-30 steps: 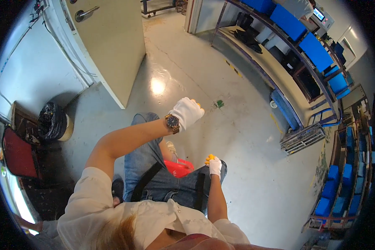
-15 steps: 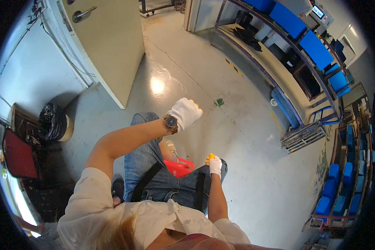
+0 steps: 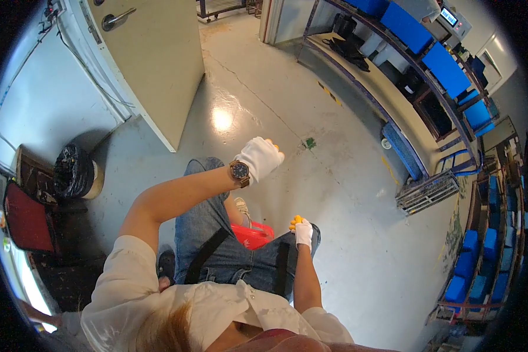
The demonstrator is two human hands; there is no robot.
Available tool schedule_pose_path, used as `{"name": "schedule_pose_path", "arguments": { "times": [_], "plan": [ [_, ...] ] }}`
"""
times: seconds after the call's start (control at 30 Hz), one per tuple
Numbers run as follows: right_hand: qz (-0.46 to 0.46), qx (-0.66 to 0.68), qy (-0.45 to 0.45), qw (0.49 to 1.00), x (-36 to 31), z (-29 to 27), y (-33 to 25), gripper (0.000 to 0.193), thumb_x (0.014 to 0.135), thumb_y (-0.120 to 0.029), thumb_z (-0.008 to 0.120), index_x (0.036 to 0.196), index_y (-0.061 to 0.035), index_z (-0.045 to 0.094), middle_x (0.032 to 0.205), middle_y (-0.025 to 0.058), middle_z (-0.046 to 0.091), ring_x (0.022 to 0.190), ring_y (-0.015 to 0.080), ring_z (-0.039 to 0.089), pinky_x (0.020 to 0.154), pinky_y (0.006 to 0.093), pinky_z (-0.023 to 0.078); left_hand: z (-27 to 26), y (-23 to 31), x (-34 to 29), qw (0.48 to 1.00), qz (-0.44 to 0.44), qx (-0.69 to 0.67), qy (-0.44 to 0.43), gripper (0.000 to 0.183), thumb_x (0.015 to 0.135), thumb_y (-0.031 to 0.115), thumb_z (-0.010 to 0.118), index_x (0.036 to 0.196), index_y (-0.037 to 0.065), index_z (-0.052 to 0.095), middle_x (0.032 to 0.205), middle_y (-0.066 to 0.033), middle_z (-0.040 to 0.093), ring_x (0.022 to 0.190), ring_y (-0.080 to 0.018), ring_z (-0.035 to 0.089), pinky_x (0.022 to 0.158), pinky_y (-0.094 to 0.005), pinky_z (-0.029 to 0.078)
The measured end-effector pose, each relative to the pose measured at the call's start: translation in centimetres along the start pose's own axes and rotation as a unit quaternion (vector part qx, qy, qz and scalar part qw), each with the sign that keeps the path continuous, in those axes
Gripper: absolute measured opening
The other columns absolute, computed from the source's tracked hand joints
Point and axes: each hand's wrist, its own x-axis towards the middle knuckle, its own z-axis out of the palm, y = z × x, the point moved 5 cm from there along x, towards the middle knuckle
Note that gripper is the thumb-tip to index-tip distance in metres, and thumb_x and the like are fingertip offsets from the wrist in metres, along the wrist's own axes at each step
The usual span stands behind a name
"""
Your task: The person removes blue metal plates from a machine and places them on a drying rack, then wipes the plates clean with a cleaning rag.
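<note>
My left hand [image 3: 261,159], in a white glove with yellow fingertips, is held out past my left knee with its fingers curled into a fist. A dark-faced watch [image 3: 240,171] sits on that wrist. Gloved the same way, my right hand [image 3: 301,231] is closed at my right knee. Nothing sticks out of either fist; the palms are hidden. Between my legs in blue jeans [image 3: 200,202] shows part of a red plastic thing [image 3: 256,236], its kind hidden. One light-coloured shoe [image 3: 242,206] is beside it.
A door [image 3: 149,58] stands ajar ahead on the left. Near the left wall is a black-lined bin [image 3: 75,171] by a red-backed chair [image 3: 30,216]. Shelving with blue bins [image 3: 406,27] curves along the right; a metal grate [image 3: 428,193] and a green scrap [image 3: 310,143] are there too.
</note>
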Motion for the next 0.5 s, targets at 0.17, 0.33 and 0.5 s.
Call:
{"name": "schedule_pose_path", "arguments": {
  "times": [0.17,0.33,0.5],
  "plan": [
    [-0.001,-0.034,0.0,0.999,-0.4,0.4,-0.6,0.021,0.074,-0.001,0.037,0.091,-0.0017,0.05,0.072,0.0108,0.055,0.05,0.018,0.053,0.041,0.023,0.042,0.0,-0.2,0.0,1.0,-0.007,0.007,-0.005,0.008,0.063,0.014,0.049,0.069,0.011,0.054,0.061,-0.0083,0.052,0.061,-0.0236,0.054,0.051,-0.0333,0.045],
    [-0.002,-0.051,0.002,0.999,-0.8,0.6,-1.1,0.024,0.073,0.001,0.035,0.092,-0.0013,0.05,0.073,0.0111,0.055,0.05,0.0173,0.053,0.042,0.0227,0.042,0.1,-0.4,-0.1,1.0,-0.001,0.012,0.013,0.007,0.063,0.014,0.049,0.067,0.011,0.053,0.059,-0.0072,0.052,0.06,-0.0228,0.054,0.049,-0.0328,0.044],
    [0.003,-0.052,0.013,0.999,-0.8,0.5,-1.0,0.024,0.073,0.0,0.036,0.092,-0.0014,0.05,0.073,0.011,0.055,0.051,0.0173,0.053,0.042,0.0228,0.042,0.4,-0.3,-0.1,1.0,0.012,0.028,0.008,0.005,0.063,0.014,0.049,0.066,0.01,0.052,0.057,-0.0067,0.051,0.059,-0.0226,0.054,0.048,-0.0324,0.043]
  ]
}}
